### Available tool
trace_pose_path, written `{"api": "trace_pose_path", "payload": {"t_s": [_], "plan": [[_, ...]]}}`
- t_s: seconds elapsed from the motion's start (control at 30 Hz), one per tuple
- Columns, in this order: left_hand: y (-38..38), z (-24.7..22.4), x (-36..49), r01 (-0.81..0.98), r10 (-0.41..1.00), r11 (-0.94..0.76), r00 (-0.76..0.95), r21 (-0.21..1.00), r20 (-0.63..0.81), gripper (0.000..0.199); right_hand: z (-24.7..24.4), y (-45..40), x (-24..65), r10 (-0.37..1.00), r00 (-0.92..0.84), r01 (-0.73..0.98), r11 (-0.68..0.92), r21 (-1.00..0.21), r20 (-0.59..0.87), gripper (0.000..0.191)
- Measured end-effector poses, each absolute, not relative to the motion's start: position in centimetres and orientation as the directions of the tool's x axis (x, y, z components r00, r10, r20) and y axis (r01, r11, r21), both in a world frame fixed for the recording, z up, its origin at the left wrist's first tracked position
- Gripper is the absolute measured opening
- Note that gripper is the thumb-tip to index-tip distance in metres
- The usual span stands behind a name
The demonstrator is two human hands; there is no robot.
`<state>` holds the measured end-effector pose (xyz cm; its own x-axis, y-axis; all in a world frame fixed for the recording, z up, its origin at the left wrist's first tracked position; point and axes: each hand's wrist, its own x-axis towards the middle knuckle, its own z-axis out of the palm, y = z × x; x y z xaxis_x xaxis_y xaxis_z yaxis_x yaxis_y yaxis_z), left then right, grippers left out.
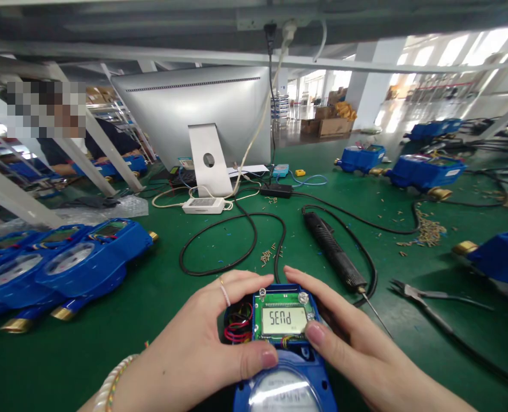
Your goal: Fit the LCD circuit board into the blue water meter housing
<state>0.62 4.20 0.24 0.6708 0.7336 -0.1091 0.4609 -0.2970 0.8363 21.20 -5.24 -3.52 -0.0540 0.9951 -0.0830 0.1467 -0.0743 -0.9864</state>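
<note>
Holding a blue water meter (284,366) on both sides, the two hands sat at the bottom middle of the head view. The left hand (202,349) curled round the left side of the meter, with its thumb pressed on the front just under the little green board (284,320). A ring was on one finger and a bead band (115,379) was on the wrist. The right hand (357,349) gripped the right side, with its thumb touching the corner of the board. The small screen (284,320) on the board showed letters. Red and black wires (239,327) were bunched just left of the board, inside the open meter.

The meter rested on a green table (150,297). A black electric screwdriver (333,252) lay just behind the right hand, with its cord looping away. Pliers (425,297) lay to the right. Small brass screws (428,232) were piled farther back. More blue meters (65,266) lay in a row on the left, and others (425,170) on the right. A silver computer screen (193,111) stood at the back, showing its back side. Another person (60,154) sat far left behind it.
</note>
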Motion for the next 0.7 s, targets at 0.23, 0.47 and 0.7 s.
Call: {"api": "trace_pose_path", "payload": {"t_s": [0.23, 0.47, 0.7], "plan": [[3.0, -0.9, 1.4, 0.453, 0.86, -0.247, 0.51, 0.857, -0.021, 0.047, -5.8, -5.9, 21.2, 0.996, -0.029, -0.349, -0.088, -0.933, -0.083, 0.041], [2.7, -1.3, 1.3, 0.425, 0.871, -0.235, 0.492, 0.874, -0.005, 0.047, -6.4, -5.9, 20.3, 0.998, -0.009, -0.496, -0.055, -0.866, -0.059, 0.045], [2.5, -1.4, 1.3, 0.444, 0.885, -0.241, 0.466, 0.863, 0.007, 0.047, -5.3, -5.6, 19.3, 0.996, -0.005, -0.523, -0.081, -0.849, -0.092, 0.047]]}}
